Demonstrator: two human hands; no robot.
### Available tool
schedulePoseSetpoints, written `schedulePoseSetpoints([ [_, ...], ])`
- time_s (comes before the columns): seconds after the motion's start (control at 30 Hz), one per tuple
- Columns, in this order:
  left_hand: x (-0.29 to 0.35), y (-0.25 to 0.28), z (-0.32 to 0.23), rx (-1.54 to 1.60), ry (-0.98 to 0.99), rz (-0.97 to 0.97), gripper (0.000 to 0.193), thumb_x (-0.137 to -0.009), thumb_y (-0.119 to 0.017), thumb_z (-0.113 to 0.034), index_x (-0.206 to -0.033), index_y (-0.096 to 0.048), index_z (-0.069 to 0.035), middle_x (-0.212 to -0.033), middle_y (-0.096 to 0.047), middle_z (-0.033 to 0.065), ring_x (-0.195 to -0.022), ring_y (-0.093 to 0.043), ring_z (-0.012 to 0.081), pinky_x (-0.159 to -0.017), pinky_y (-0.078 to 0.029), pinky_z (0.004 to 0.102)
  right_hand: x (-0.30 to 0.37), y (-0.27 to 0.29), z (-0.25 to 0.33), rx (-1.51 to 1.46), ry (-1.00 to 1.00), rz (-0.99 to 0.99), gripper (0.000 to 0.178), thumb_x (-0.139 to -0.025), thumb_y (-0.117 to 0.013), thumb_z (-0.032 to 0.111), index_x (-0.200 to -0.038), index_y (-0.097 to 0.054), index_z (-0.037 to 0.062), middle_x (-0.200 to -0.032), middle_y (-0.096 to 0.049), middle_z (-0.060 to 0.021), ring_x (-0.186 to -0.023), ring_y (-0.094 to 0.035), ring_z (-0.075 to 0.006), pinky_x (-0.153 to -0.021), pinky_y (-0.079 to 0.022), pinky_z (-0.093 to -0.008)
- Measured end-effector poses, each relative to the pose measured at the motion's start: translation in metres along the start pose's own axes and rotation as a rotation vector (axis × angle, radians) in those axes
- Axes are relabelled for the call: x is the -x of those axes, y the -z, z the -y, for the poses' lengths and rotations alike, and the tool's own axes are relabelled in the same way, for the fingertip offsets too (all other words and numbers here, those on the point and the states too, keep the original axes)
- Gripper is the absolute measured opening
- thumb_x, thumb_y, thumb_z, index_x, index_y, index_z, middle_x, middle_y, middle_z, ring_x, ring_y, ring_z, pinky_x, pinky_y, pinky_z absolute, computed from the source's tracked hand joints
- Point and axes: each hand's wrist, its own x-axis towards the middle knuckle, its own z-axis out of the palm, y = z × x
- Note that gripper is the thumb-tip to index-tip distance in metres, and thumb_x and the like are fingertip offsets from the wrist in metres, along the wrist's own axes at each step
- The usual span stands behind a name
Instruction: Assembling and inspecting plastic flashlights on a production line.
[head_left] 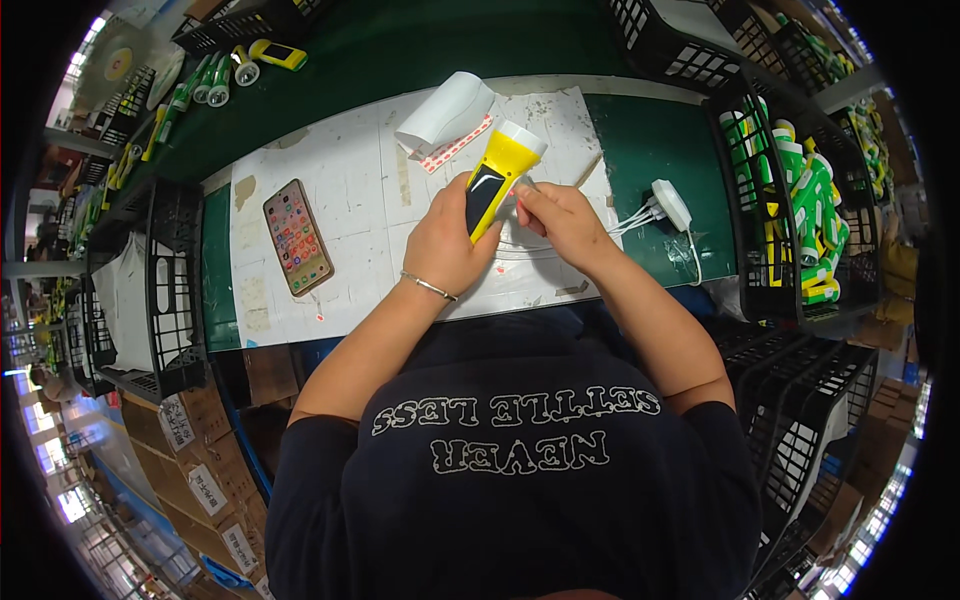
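My left hand [449,238] is wrapped round the handle of a yellow flashlight [512,152] with a white head and a dark panel, its head tilted up and to the right. Close against the flashlight's side, my right hand [563,222] is closed in a pinch on what looks like the end of a thin white cable; the fingers hide most of it. White cables [632,221] run from under my right wrist to a white charger plug [671,204] on the right of the table. Just beyond the flashlight's head lie a white paper roll [447,112] and a red-dotted strip [456,146].
A smartphone [297,238] with a lit screen lies left on the white-covered table [355,170]. At the right, a black crate [745,290] holds several green, white and yellow flashlights [812,205]. Another crate [170,285] stands left. More flashlights [217,82] lie far left.
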Motion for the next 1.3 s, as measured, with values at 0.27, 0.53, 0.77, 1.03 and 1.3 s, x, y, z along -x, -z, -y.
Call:
schedulePoseSetpoints([
  [0.27,-0.025,0.025,0.047,0.799,0.438,-0.017,0.050,-0.080,-0.060,-0.028,-0.118,-0.041,0.000,-0.103,-0.049,0.0170,-0.086,-0.054,0.0281,-0.074,-0.048,0.0387,0.028,0.003,0.025,0.596,0.123,0.082,0.032,-0.087,-0.050,0.031,-0.082,-0.060,0.0017,-0.069,-0.060,-0.0082,-0.059,-0.052,-0.0194,-0.059,-0.042,-0.0294],
  [0.53,-0.024,0.047,0.023,2.290,0.286,0.398,0.058,-0.081,-0.040,-0.036,-0.130,-0.036,-0.004,-0.091,-0.057,0.0124,-0.088,-0.057,0.0249,-0.080,-0.049,0.0392,0.034,-0.001,0.044,0.416,0.097,-0.115,0.041,-0.080,-0.061,0.034,-0.104,-0.060,0.0014,-0.097,-0.064,-0.0144,-0.086,-0.063,-0.0260,-0.075,-0.048,-0.0309],
  [0.77,-0.013,0.008,-0.019,1.183,0.058,0.069,0.051,-0.094,-0.036,-0.034,-0.134,-0.018,-0.008,-0.123,-0.046,0.0187,-0.112,-0.047,0.0258,-0.094,-0.039,0.0390,0.033,-0.029,0.042,0.339,0.142,-0.084,0.062,-0.069,-0.074,0.024,-0.121,-0.045,0.0046,-0.102,-0.061,-0.0129,-0.090,-0.060,-0.0201,-0.075,-0.047,-0.0300],
  [1.03,0.011,0.059,0.023,0.814,0.129,-0.190,0.069,-0.089,-0.050,-0.024,-0.141,-0.008,-0.011,-0.118,-0.050,0.0151,-0.111,-0.047,0.0229,-0.093,-0.038,0.0360,0.071,0.106,0.041,0.169,0.734,-0.684,0.041,-0.081,-0.063,0.018,-0.115,-0.051,-0.0010,-0.094,-0.057,-0.0076,-0.077,-0.053,-0.0131,-0.067,-0.042,-0.0248],
  [1.3,0.063,0.156,0.133,0.204,0.385,-0.648,0.054,-0.078,-0.063,-0.013,-0.128,-0.041,-0.008,-0.110,-0.053,0.0111,-0.103,-0.051,0.0202,-0.086,-0.042,0.0324,0.174,0.323,0.016,1.059,-0.514,-1.140,0.076,-0.074,-0.059,0.059,-0.123,-0.050,0.0020,-0.109,-0.059,-0.0176,-0.097,-0.058,-0.0309,-0.077,-0.045,-0.0420],
])
